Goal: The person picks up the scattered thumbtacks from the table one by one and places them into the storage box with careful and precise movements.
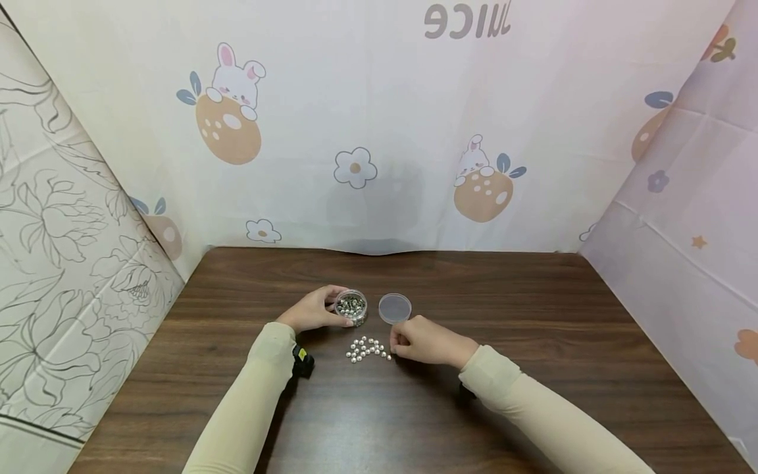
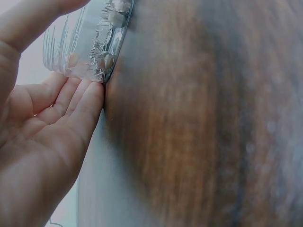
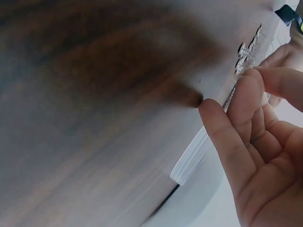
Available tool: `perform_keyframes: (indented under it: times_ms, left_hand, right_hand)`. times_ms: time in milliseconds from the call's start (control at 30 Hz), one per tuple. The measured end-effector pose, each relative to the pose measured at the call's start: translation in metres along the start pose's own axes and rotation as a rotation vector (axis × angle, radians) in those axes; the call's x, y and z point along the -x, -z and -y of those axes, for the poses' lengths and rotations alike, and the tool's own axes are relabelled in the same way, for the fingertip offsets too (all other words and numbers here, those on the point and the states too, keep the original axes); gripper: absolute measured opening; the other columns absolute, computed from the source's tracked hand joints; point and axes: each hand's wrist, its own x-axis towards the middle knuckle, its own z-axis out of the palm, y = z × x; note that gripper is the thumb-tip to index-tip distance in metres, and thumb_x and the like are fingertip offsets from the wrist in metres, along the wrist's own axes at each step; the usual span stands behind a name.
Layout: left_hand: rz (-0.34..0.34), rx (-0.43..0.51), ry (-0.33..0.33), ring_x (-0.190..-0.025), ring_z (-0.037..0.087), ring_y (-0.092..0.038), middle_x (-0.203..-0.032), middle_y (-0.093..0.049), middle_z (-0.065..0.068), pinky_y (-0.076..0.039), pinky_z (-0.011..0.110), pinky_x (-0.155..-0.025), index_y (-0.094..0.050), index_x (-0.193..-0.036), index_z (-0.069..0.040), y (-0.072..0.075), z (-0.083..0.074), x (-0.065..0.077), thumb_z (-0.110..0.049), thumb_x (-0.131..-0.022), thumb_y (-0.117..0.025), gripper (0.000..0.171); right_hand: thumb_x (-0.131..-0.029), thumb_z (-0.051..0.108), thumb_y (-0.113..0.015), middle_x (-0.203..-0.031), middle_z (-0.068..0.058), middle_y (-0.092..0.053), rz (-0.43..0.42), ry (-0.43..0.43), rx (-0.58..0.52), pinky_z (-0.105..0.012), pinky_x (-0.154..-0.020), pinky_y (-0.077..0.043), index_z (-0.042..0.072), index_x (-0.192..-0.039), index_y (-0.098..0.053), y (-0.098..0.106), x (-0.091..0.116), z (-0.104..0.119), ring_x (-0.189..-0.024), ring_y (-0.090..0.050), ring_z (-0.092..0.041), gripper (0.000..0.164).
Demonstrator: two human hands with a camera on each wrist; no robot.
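Seemingly partway along, my left hand (image 1: 312,311) grips the uncapped jar (image 1: 358,321), many silvery beads (image 1: 351,306) inside, a cluster (image 1: 364,349) on the table (image 1: 379,415) near the lid (image 1: 395,309), my right hand (image 1: 426,339) beside it, fingertips together, whether holding one I cannot tell.

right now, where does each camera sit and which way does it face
Head: on the head, facing forward and down at the table; both arms show.
Left wrist: on that wrist, facing the jar; left hand shows.
Right wrist: on that wrist, facing table and beads; right hand shows.
Shared: head and right wrist both show the lid.
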Motion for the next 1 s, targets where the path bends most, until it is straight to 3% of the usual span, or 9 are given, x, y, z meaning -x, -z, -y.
perform_keyframes:
  times_ms: [333, 600, 1000]
  left_hand:
    - [0.001, -0.005, -0.002, -0.108, 0.01, -0.051, -0.118, -0.057, 0.0, -0.045, 0.035, -0.1, -0.05, -0.127, -0.015, 0.0, 0.0, 0.0, -0.033, -0.065, -0.085, 0.073]
    - [0.01, 0.012, 0.003, -0.109, 0.01, -0.051, -0.12, -0.056, 0.0, -0.046, 0.035, -0.098, -0.049, -0.128, -0.016, -0.001, -0.001, 0.0, -0.032, -0.066, -0.085, 0.073]
    - [0.018, 0.019, 0.004, -0.11, 0.01, -0.05, -0.122, -0.054, 0.001, -0.046, 0.035, -0.098, -0.048, -0.13, -0.015, 0.001, -0.003, 0.002, -0.028, -0.069, -0.083, 0.071]
  right_hand:
    - [-0.092, 0.015, -0.058, -0.062, 0.009, -0.056, -0.076, -0.004, -0.015, -0.019, -0.045, -0.041, 0.015, -0.088, -0.061, 0.004, -0.016, -0.003, -0.048, -0.043, -0.001, 0.005]
    - [-0.091, 0.018, -0.059, -0.065, 0.01, -0.057, -0.171, -0.006, -0.001, -0.022, -0.047, -0.045, 0.019, -0.086, -0.061, 0.01, -0.035, -0.002, -0.052, -0.046, -0.003, 0.005]
    - [-0.092, 0.017, -0.059, -0.07, 0.008, -0.061, -0.193, -0.008, -0.009, -0.022, -0.052, -0.048, 0.014, -0.089, -0.062, 0.013, -0.069, 0.01, -0.056, -0.051, -0.003, 0.005]
